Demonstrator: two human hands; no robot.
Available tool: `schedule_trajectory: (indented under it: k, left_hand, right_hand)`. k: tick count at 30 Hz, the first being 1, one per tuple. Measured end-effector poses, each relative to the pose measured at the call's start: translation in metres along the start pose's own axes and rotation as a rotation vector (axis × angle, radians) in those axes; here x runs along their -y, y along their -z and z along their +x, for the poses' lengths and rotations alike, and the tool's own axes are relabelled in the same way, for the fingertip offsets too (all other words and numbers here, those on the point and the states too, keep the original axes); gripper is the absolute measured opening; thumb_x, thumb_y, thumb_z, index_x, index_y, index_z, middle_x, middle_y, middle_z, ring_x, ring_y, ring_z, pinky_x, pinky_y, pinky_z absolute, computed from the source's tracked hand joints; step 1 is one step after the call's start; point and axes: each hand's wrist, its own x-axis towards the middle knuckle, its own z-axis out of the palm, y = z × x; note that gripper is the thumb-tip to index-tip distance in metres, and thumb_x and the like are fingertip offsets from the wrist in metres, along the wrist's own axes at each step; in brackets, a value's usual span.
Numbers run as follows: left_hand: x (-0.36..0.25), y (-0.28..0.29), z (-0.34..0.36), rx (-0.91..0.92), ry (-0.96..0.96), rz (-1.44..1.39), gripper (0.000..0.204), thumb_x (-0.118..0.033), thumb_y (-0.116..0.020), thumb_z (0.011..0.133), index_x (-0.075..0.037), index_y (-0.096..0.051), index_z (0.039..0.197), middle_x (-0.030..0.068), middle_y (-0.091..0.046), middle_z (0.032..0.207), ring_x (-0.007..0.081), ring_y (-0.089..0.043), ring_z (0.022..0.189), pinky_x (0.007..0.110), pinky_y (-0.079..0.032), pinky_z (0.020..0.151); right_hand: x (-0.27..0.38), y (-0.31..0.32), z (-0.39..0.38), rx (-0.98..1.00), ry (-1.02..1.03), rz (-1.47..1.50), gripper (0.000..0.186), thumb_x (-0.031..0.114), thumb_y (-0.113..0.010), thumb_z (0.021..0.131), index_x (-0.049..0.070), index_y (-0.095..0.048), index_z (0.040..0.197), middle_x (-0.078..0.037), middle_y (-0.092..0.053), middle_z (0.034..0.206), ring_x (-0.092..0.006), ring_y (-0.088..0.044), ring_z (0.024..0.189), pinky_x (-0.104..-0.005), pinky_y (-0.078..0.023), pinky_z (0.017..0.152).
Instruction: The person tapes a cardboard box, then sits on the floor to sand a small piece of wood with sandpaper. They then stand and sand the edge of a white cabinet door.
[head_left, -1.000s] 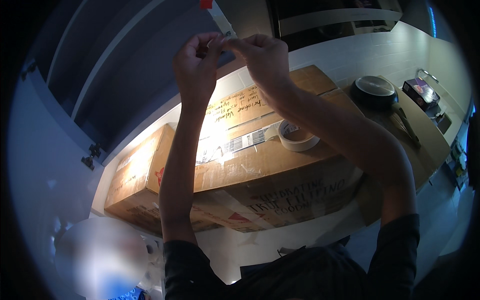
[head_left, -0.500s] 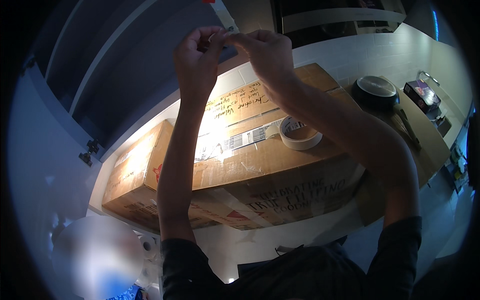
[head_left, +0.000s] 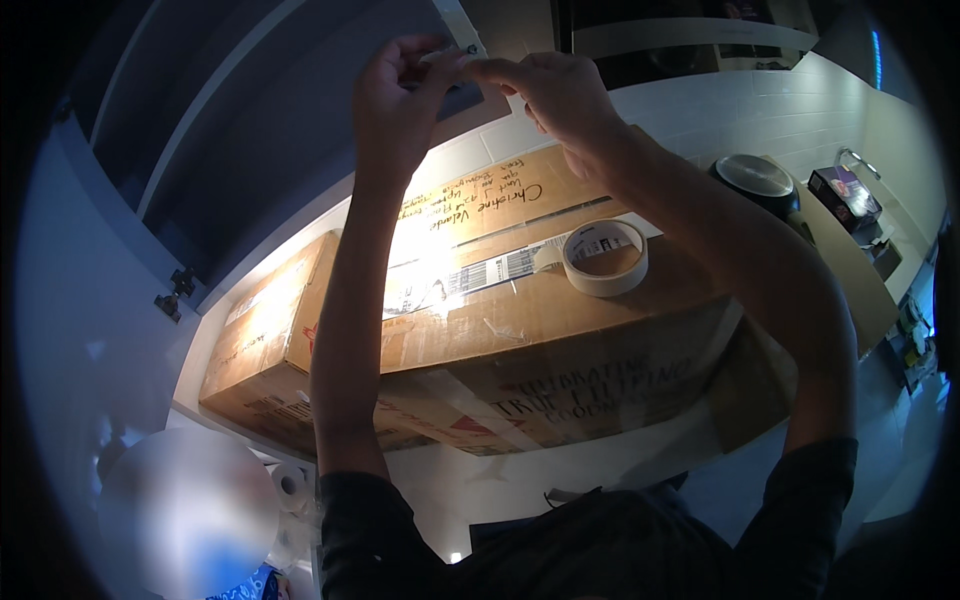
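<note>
Beyond one tape roll: left hand pinching one whitish bit, right hand (grip unclear).

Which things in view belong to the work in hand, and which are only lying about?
In work: small pale piece, apparently pinched by left hand beside right hand; perhaps tape roll.
Lying about: cardboard box, dark round pan, white paper rolls.

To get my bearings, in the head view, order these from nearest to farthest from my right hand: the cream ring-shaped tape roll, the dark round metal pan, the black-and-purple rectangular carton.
1. Tape roll: below your right hand, on the brown cardboard box.
2. Pan: to the hand's right.
3. Carton: farther right.
</note>
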Motion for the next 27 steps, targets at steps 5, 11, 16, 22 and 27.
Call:
schedule_trajectory:
  k: [5,11,16,22,27]
  left_hand:
    - [0.004,0.006,0.003,-0.086,0.007,-0.082,0.035,-0.019,-0.076,0.092,-0.003,-0.063,0.120,0.0069,-0.070,0.096,0.0106,-0.063,0.084,0.027,-0.049,0.075]
    - [-0.018,-0.008,-0.027,-0.285,-0.641,0.526,0.014,-0.013,-0.076,0.090,-0.008,-0.071,0.102,0.0049,-0.071,0.091,0.0165,-0.066,0.087,0.032,-0.049,0.082]
    - [-0.002,-0.015,-0.020,-0.282,-0.545,0.499,0.016,-0.017,-0.079,0.087,-0.008,-0.075,0.099,0.0042,-0.072,0.089,0.0157,-0.067,0.081,0.030,-0.049,0.079]
    - [-0.012,-0.022,-0.022,-0.212,-0.211,0.233,0.020,-0.020,-0.081,0.086,-0.007,-0.076,0.100,0.0052,-0.075,0.088,0.0118,-0.068,0.082,0.029,-0.050,0.076]
    - [-0.020,-0.024,-0.023,-0.152,-0.133,0.319,0.022,-0.026,-0.080,0.087,-0.007,-0.077,0.098,0.0058,-0.074,0.086,0.0130,-0.068,0.080,0.028,-0.050,0.074]
  right_hand:
    - [-0.011,0.011,0.013,0.084,0.181,-0.255,0.047,0.046,-0.078,0.081,0.001,-0.071,0.070,-0.007,-0.064,0.062,-0.0148,-0.060,0.057,-0.0323,-0.047,0.060]
    - [-0.025,0.015,0.008,0.034,0.260,-0.465,0.049,0.048,-0.073,0.085,0.002,-0.072,0.071,-0.011,-0.067,0.063,-0.0243,-0.068,0.060,-0.0371,-0.053,0.063]
    - [-0.018,0.015,0.003,0.028,0.281,-0.478,0.043,0.042,-0.071,0.088,0.001,-0.074,0.076,-0.012,-0.069,0.066,-0.0242,-0.069,0.061,-0.0365,-0.053,0.063]
    - [-0.019,0.019,0.004,0.039,0.331,-0.482,0.038,0.038,-0.074,0.088,0.001,-0.074,0.077,-0.012,-0.070,0.067,-0.0228,-0.070,0.061,-0.0354,-0.054,0.064]
    - [0.000,0.029,-0.007,0.052,0.373,-0.619,0.036,0.038,-0.074,0.088,0.003,-0.072,0.077,-0.011,-0.069,0.067,-0.0229,-0.070,0.061,-0.0358,-0.055,0.064]
